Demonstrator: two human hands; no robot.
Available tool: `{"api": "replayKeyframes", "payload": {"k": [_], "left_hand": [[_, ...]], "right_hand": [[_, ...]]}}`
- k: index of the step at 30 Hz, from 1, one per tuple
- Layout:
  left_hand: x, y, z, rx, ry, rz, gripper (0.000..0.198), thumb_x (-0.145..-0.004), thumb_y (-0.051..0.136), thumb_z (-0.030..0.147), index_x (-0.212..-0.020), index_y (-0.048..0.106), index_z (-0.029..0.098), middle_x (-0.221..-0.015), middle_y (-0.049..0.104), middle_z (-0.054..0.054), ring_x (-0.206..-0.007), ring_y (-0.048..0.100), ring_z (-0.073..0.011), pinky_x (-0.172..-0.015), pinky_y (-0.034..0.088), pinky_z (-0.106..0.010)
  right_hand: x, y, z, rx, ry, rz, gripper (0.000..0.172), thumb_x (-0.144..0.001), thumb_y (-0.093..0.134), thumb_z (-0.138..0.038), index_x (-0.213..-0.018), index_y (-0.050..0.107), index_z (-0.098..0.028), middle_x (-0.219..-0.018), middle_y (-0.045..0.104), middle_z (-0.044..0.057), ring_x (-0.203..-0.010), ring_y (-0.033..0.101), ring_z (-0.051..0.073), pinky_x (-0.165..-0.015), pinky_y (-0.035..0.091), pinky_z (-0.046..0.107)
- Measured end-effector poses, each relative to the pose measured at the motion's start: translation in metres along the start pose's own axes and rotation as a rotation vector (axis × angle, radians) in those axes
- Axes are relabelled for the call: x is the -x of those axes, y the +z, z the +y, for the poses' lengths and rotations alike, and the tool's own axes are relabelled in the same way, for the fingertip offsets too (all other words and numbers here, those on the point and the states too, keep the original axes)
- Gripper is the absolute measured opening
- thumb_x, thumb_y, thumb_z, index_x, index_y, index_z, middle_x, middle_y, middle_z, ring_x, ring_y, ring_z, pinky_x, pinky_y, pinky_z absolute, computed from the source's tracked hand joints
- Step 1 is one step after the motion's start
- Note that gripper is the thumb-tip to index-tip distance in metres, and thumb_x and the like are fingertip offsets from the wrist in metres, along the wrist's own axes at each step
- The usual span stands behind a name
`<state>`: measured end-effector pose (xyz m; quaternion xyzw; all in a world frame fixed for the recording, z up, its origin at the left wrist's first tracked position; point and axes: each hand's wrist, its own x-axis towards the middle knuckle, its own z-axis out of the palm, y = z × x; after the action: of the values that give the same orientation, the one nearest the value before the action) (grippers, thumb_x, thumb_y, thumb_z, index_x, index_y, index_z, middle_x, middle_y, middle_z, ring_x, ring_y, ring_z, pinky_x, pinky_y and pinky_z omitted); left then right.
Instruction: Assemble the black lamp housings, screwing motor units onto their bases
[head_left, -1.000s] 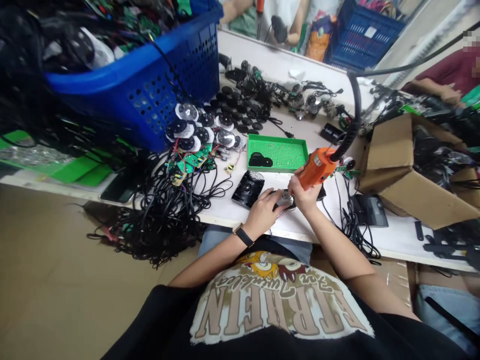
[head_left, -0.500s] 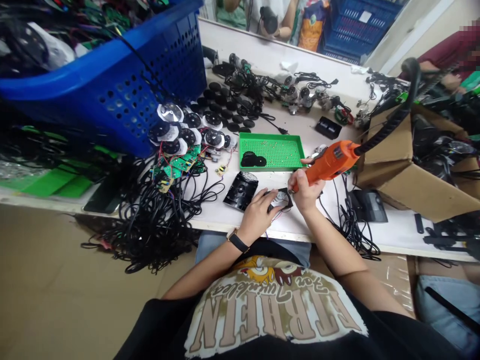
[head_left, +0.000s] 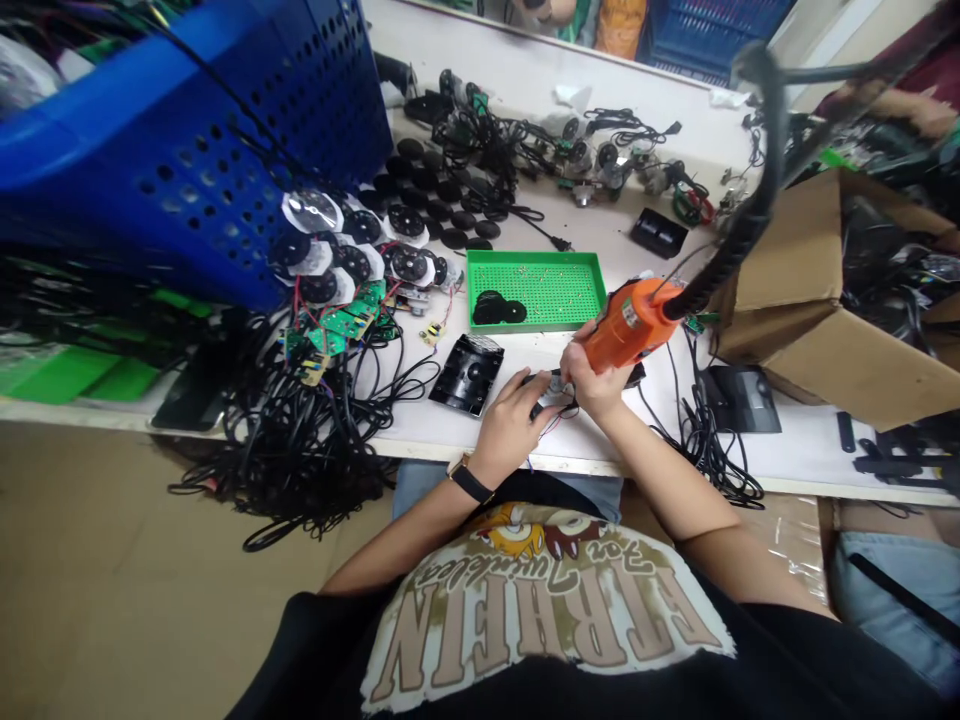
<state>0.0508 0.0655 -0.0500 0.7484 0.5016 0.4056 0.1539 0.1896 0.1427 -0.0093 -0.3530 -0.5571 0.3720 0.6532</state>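
Right hand (head_left: 596, 388) grips an orange tool (head_left: 628, 325), its label illegible. Left hand (head_left: 516, 422) holds a small part (head_left: 556, 384), near centre. Inverted shirt print (head_left: 551, 630): "ETRHEIN".

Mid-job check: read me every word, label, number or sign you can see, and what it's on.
"ETRHEIN": large letters, upside down, on the wearer's black shirt.
"For Twinkles": script beside it on the shirt, upside down; first word less certain.
Small label on the orange tool in the right hand: too blurred to read.
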Motion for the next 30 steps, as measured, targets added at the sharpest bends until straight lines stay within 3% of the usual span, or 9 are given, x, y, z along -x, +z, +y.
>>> {"api": "replayKeyframes", "payload": {"k": [4, 7, 10, 13, 16, 30], "left_hand": [[-0.001, 0.001, 0.001, 0.023, -0.032, 0.006, 0.043, -0.094, 0.076, 0.030, -0.134, 0.065, 0.017, -0.129, 0.075, -0.012, -0.134, 0.064, -0.0300, -0.113, 0.057, -0.046], [0.000, 0.004, 0.001, 0.050, -0.066, 0.044, 0.044, -0.093, 0.078, 0.030, -0.133, 0.065, 0.017, -0.131, 0.074, -0.014, -0.134, 0.065, -0.0302, -0.114, 0.056, -0.047], [0.001, 0.007, 0.001, 0.099, -0.111, 0.064, 0.051, -0.092, 0.080, 0.031, -0.137, 0.060, 0.018, -0.136, 0.071, -0.015, -0.133, 0.065, -0.0291, -0.115, 0.055, -0.048], [0.001, 0.007, 0.002, 0.164, -0.145, 0.066, 0.054, -0.091, 0.081, 0.028, -0.138, 0.057, 0.018, -0.136, 0.070, -0.015, -0.132, 0.066, -0.0277, -0.115, 0.055, -0.047], [0.001, 0.005, 0.003, 0.167, -0.153, 0.059, 0.050, -0.091, 0.080, 0.026, -0.135, 0.058, 0.018, -0.135, 0.070, -0.014, -0.133, 0.065, -0.0288, -0.115, 0.055, -0.048], [0.001, 0.002, 0.005, 0.179, -0.135, 0.047, 0.048, -0.089, 0.075, 0.014, -0.133, 0.056, 0.018, -0.134, 0.070, -0.013, -0.135, 0.063, -0.0281, -0.116, 0.053, -0.046]], "right_hand": [[-0.004, 0.001, -0.010, 0.009, -0.055, -0.046, 0.035, -0.087, 0.077, -0.048, -0.107, 0.060, -0.024, -0.057, 0.054, -0.009, -0.041, 0.051, 0.011, -0.045, 0.045, 0.026], [-0.009, 0.005, -0.026, -0.001, -0.106, 0.037, 0.039, -0.089, 0.075, -0.052, -0.115, 0.060, -0.026, -0.057, 0.053, -0.010, -0.038, 0.049, 0.010, -0.042, 0.043, 0.025], [-0.009, 0.013, -0.042, -0.048, -0.129, 0.169, 0.041, -0.089, 0.072, -0.058, -0.110, 0.059, -0.026, -0.057, 0.048, -0.010, -0.037, 0.046, 0.009, -0.039, 0.040, 0.023], [-0.002, 0.021, -0.050, -0.103, -0.079, 0.121, 0.037, -0.091, 0.071, -0.057, -0.106, 0.058, -0.026, -0.056, 0.049, -0.010, -0.037, 0.046, 0.009, -0.039, 0.041, 0.023], [0.007, 0.027, -0.047, -0.144, -0.035, 0.044, 0.037, -0.090, 0.075, -0.052, -0.107, 0.055, -0.025, -0.058, 0.054, -0.010, -0.038, 0.049, 0.009, -0.040, 0.044, 0.022], [0.014, 0.028, -0.028, -0.097, -0.018, -0.008, 0.041, -0.091, 0.074, -0.053, -0.111, 0.051, -0.026, -0.058, 0.054, -0.011, -0.037, 0.049, 0.010, -0.040, 0.043, 0.023]]}}
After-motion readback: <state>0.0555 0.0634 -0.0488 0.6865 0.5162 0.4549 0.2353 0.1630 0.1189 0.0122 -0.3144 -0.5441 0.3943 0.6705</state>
